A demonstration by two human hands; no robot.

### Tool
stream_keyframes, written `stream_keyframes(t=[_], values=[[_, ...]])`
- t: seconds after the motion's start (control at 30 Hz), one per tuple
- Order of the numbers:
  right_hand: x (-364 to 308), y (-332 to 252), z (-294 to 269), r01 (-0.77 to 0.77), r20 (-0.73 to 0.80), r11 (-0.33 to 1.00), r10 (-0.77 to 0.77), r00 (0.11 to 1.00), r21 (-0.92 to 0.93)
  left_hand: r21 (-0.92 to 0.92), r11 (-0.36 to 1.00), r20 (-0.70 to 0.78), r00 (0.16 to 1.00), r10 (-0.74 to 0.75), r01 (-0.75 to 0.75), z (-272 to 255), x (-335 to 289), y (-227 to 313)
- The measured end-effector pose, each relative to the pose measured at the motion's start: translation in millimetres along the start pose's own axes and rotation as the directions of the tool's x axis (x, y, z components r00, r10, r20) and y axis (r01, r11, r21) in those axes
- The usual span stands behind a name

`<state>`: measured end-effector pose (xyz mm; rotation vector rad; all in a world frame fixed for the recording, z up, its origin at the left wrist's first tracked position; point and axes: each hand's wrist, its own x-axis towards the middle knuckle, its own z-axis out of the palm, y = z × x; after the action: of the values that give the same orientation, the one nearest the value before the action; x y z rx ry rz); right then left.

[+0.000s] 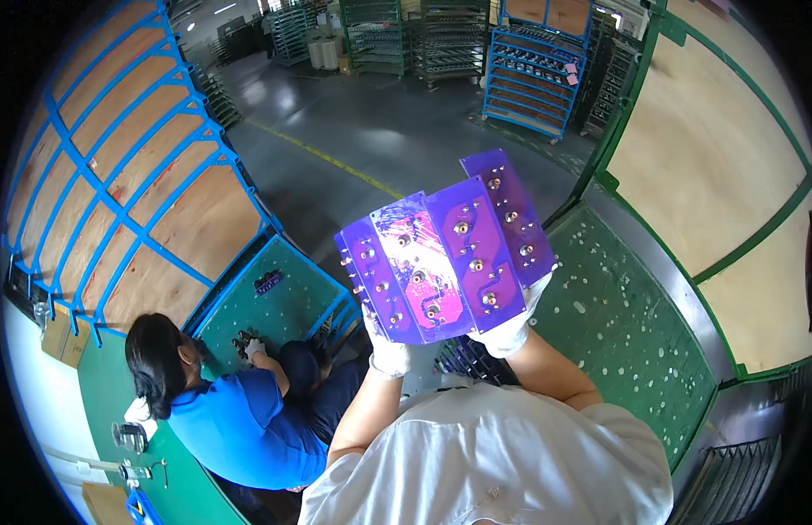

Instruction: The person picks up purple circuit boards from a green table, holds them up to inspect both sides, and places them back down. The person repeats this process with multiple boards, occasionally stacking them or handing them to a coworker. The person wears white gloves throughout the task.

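Note:
Several purple circuit boards (489, 249) are held up in front of me, side by side and overlapping like a fan, with metal posts on their faces. Light glares off one of the middle boards. My left hand (388, 352), in a white glove, grips the boards at their lower left edge. At the lower right my right hand (513, 336), also gloved in white, holds them from below. Most of my fingers are hidden behind the boards. Beneath them, between my forearms, a dark stack of parts (476, 360) partly shows.
To my left a co-worker in a blue shirt (235, 429) sits with a gloved hand on a small dark part at a green table (292, 302). Another dark board (268, 281) lies there. A speckled green surface (616, 324) is on my right. Blue racking (152, 219) and shelves (537, 74) stand beyond.

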<state>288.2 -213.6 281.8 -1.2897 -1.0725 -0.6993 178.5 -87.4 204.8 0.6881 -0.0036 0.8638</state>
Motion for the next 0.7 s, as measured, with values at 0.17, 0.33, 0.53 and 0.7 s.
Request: stream_keyframes(t=[0.17, 0.33, 0.53, 0.7], values=[[-13, -2, 26, -0.595, 0.223, 0.410, 0.662, 0.715, 0.691, 0.078, 0.997, -0.069, 0.998, 0.005, 0.000, -8, 5, 12], [7, -15, 43, -0.577, 0.206, 0.498, 0.614, 0.762, 0.648, 0.363, 0.921, 0.048, 0.990, 0.135, -0.143, -20, 12, 27], [15, -23, 61, -0.402, 0.186, 0.306, 0.546, 0.817, 0.863, 0.731, 0.631, 0.156, 0.964, 0.217, -0.260, -20, 26, 50], [7, -19, 93, -0.336, 0.099, 0.601, 0.392, 0.915, 0.726, 0.577, 0.796, 0.105, 0.984, 0.146, -0.180, -15, 32, 76]])
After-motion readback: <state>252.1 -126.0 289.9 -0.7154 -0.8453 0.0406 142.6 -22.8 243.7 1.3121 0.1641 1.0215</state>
